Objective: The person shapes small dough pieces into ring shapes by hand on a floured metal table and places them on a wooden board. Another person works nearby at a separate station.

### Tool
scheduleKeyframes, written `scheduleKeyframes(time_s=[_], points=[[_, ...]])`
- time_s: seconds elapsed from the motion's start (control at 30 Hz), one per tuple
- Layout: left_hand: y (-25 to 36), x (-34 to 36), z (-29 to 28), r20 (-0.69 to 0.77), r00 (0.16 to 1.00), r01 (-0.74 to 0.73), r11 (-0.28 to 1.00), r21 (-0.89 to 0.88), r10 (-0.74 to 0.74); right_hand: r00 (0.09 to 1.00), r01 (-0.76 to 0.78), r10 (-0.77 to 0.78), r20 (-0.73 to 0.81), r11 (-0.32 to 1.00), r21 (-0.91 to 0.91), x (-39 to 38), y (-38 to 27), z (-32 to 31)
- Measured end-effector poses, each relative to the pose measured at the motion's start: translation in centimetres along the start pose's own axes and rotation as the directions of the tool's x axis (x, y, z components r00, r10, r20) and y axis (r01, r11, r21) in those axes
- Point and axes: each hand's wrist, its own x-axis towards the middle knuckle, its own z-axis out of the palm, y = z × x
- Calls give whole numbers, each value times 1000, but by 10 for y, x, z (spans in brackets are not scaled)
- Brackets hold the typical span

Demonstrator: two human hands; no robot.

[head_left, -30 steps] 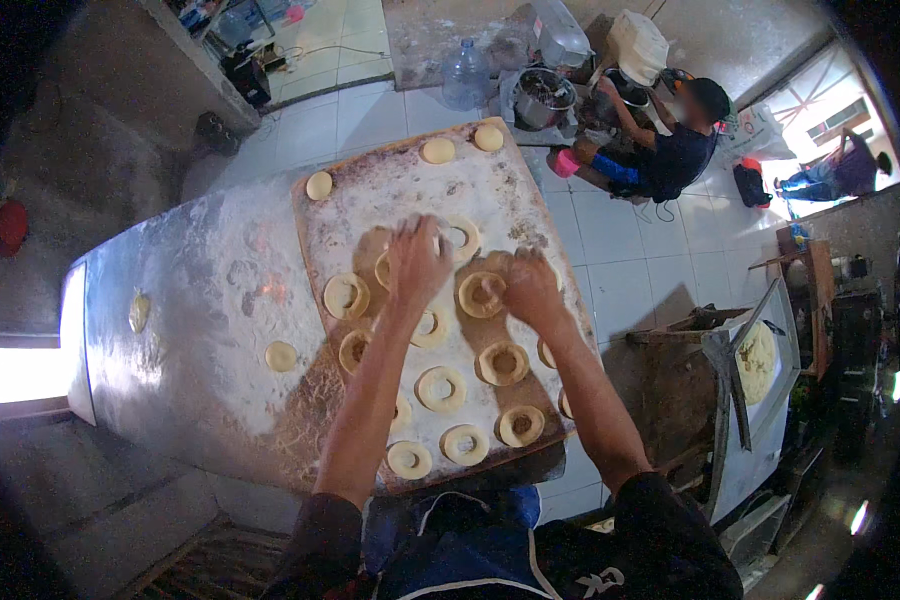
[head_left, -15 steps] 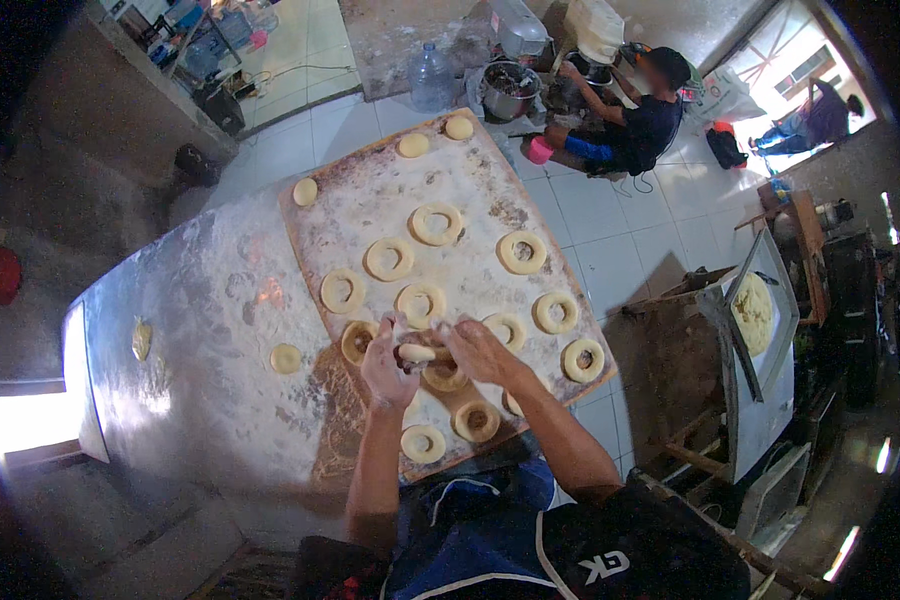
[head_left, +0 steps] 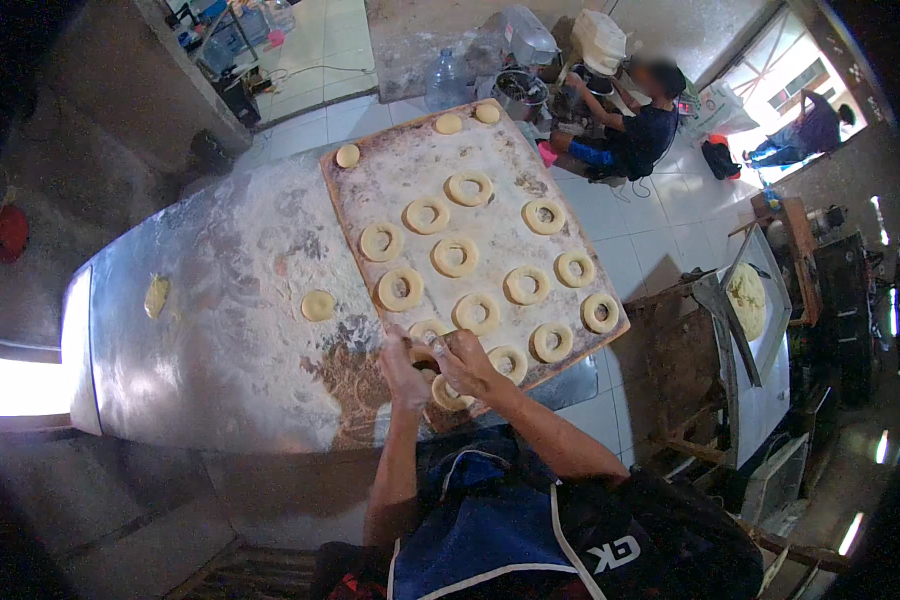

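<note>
Over the near left part of the floured board (head_left: 515, 140), my two hands are close together. My left hand (head_left: 402, 372) has its fingers curled, and my right hand (head_left: 467, 363) is bent in toward it. A piece of dough (head_left: 423, 353) is between their fingers, mostly hidden, so its shape is unclear. Just beyond the fingertips lies a pale dough ring (head_left: 427, 331), partly covered. Another dough ring (head_left: 453, 394) lies beneath my right hand near the front edge. Several more rings, such as this dough ring (head_left: 477, 314), are spread over the board.
Dough balls (head_left: 347, 156) sit along the board's far edge. One flattened dough piece (head_left: 318, 306) lies on the floured metal table (head_left: 200, 360). A tray with dough (head_left: 746, 300) stands at right. Beyond the board a person (head_left: 645, 125) sits by a metal pot (head_left: 520, 93).
My hands, apart with a dough piece between them before, have come closer together with fingers curled. The view has shifted, so the board appears higher and farther right.
</note>
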Motion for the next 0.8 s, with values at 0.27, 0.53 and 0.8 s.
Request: scheduleKeyframes(time_s=[0.27, 0.53, 0.8], points=[[-57, 10, -20, 103, 993, -62, 998, 2, 61, 997, -62, 59, -51, 997, -49, -15, 6, -3], [-36, 5, 20, 407, 898, 180, 984, 14, -170, 976, -41, 25, -216, 997, -70, -13, 8, -36], [-30, 10, 64, 567, 824, 26, 1000, -2, -20, 975, 3, -11, -222, 999, -33, -4, 0, -69]])
